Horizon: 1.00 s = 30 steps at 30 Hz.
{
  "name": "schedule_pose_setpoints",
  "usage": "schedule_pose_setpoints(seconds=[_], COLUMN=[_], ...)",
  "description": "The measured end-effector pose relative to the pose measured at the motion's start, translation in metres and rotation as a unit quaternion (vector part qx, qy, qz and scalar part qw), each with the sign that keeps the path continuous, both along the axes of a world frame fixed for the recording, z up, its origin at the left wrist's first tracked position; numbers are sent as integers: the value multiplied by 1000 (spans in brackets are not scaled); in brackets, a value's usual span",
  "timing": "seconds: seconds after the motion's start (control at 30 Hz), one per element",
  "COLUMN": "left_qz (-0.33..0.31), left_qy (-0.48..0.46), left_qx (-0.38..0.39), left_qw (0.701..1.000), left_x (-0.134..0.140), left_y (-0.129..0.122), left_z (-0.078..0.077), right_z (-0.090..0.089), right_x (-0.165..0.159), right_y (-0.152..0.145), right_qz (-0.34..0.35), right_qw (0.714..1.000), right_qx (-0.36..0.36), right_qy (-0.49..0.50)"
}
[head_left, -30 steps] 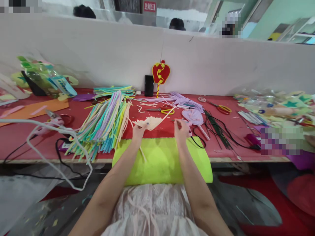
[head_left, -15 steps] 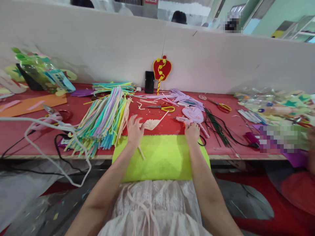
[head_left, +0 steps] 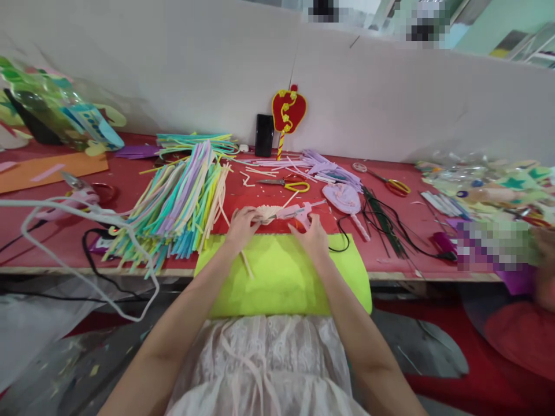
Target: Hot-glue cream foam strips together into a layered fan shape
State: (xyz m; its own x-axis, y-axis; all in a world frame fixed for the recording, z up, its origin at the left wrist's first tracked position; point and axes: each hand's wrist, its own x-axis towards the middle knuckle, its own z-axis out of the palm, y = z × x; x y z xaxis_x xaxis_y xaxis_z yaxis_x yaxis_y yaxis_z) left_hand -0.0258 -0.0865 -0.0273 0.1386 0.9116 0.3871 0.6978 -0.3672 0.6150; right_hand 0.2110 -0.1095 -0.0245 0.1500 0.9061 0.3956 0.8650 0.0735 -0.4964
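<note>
My right hand point(head_left: 314, 234) grips a pink hot glue gun point(head_left: 289, 212), its nozzle pointing left. The nozzle reaches over a cream pipe-cleaner piece point(head_left: 269, 211) of tightly packed rows, with one loose strand sticking up to the right. My left hand point(head_left: 243, 228) pinches the left end of this piece; its fingertips are partly hidden. A yellow-green mat point(head_left: 277, 277) lies under both wrists. From below my left hand a single cream pipe cleaner point(head_left: 247, 266) trails onto the mat.
Left stands a thick bundle of coloured pipe cleaners point(head_left: 173, 202). Beyond my hands lie yellow-handled scissors point(head_left: 295, 185); a lilac pipe-cleaner fan point(head_left: 342, 198) is to the right. A phone point(head_left: 264, 136) and a red fan point(head_left: 289, 112) stand at the wall. Black cable point(head_left: 394, 216) loops right.
My right hand has lifted the glue gun and brought it left to the cream piece. My left hand has gone from spread fingers to a pinch on that piece.
</note>
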Motion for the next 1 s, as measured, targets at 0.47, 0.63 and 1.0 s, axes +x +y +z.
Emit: schedule_pose_setpoints(seconds=[0.47,0.63,1.0], left_qz=[8,5,-7], left_qy=[11,11,10], left_qx=[-8,-8,-6], left_qw=[1000,1000,1000], left_x=[1,1,0], left_y=[-2,-2,0], left_z=[5,5,0], right_z=[7,6,1], right_x=[-8,-7,-4], right_y=[-4,-4,-2], right_qz=[0,5,18], right_qw=[998,998,997], right_qx=[-14,-12,-20], right_qy=[-61,-69,-71])
